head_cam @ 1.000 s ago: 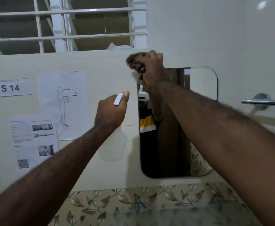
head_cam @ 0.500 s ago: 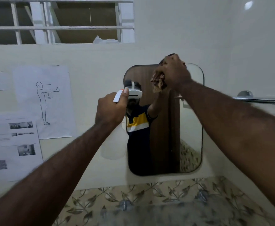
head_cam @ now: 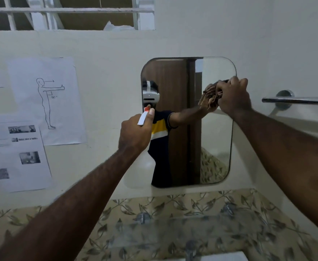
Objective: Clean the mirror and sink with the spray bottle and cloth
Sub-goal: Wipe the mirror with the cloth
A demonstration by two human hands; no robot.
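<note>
A rounded rectangular mirror [head_cam: 175, 87] hangs on the cream wall ahead. My right hand [head_cam: 233, 97] presses a crumpled brown cloth [head_cam: 213, 91] against the mirror's upper right edge. My left hand [head_cam: 135, 132] is closed around a translucent spray bottle [head_cam: 137, 172] held up at the mirror's left edge; its white and red nozzle [head_cam: 144, 115] sticks out above my thumb. A corner of the white sink [head_cam: 224, 258] shows at the bottom edge.
A chrome towel bar [head_cam: 297, 100] juts from the wall right of the mirror. Printed papers [head_cam: 47, 98] are taped to the wall on the left. Leaf-patterned tiles [head_cam: 173, 223] run below the mirror, and a barred window [head_cam: 69, 14] sits above.
My right hand has swept the cloth from the mirror's upper left corner across to its right edge and slightly down. The left hand has kept the bottle raised. The view has shifted.
</note>
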